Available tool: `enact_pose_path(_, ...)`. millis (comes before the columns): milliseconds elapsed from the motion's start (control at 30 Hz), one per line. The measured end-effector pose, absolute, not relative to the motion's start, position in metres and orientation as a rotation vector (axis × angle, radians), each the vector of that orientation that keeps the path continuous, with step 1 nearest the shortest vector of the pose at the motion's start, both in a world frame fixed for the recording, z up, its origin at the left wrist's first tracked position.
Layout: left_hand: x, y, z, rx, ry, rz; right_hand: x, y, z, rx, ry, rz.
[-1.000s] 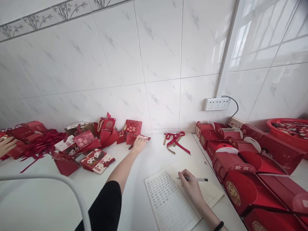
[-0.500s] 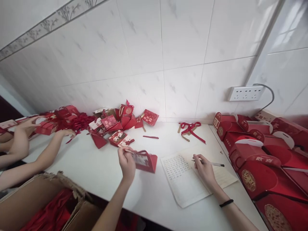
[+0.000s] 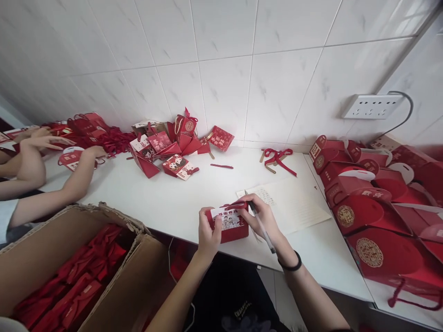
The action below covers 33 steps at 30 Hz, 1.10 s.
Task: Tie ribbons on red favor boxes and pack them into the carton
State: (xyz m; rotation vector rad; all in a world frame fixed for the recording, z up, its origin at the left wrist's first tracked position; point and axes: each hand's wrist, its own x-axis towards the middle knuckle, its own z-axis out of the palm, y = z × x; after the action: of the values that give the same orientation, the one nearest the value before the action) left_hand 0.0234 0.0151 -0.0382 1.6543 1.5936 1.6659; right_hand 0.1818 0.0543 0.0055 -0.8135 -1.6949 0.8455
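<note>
head cam: one small red paper box, cartoon-printed, sits off centre toward 6 o'clock. left hand has its fingers closed round one side; right hand grips the opposite corner plus one slim clear plastic pen. from the box, one lined notebook at 2 o'clock, one ragged corrugated carton at 8.

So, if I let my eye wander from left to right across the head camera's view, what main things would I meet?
Cardboard box, red-and-cream box, wearer's left hand, held red box, wearer's right hand, black wristband, big red boxes.
</note>
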Motion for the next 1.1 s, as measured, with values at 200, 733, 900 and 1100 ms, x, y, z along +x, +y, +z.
enact_pose_path(200, 0.024, 0.001, -0.040, 1.977, 1.599, 1.911, 0.166, 0.048, 0.019, -0.910, -1.554, 0.703)
enact_pose_path(733, 0.005, 0.015, 0.029, 1.740, 1.411, 1.362, 0.153, 0.043, 0.020, -0.751, -1.764, 0.463)
enact_pose_path(900, 0.012, 0.023, 0.020, 1.930, 1.339, 1.563, 0.154, 0.036, 0.012, -0.693, -1.818, 0.366)
enact_pose_path(1100, 0.006, 0.020, 0.032, 2.115, 1.303, 1.433, 0.155, 0.034, 0.009, -0.663, -1.866, 0.279)
